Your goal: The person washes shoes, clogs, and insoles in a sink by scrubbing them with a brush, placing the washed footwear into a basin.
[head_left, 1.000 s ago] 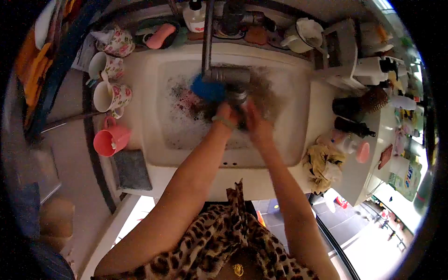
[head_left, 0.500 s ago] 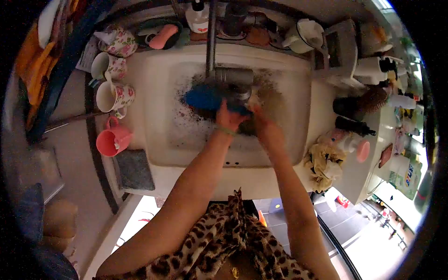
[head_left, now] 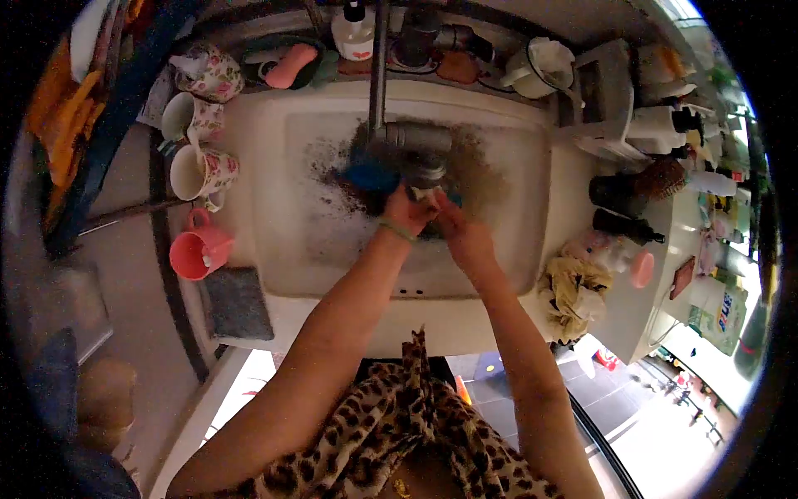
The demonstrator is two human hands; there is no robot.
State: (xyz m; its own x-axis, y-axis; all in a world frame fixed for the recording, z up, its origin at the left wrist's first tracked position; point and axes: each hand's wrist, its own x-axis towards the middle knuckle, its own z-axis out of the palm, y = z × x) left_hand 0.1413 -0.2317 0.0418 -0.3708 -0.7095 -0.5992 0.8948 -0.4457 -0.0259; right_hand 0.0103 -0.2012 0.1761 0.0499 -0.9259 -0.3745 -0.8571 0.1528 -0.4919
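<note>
Both my hands are close together over the white sink (head_left: 274, 191), just below the grey faucet head (head_left: 426, 166). My left hand (head_left: 407, 212), with a band at its wrist, is closed round part of a blue item (head_left: 371, 175) that spreads to the left under the faucet. Its exact shape is hidden. My right hand (head_left: 461, 233) is closed beside it, fingertips meeting the item near a small pale piece that I cannot make out. Dark specks and brownish water lie on the basin floor around them.
Floral cups (head_left: 191, 173) and a pink mug (head_left: 200, 253) line the left rim, above a grey cloth (head_left: 238, 303). A soap dish, a bottle (head_left: 353, 33) and a white pot (head_left: 540, 66) stand behind. On the right are a beige cloth (head_left: 575, 298) and several bottles.
The blue item has shifted and shows less to the left than half a second ago. My hands have come closer together beneath the faucet head.
</note>
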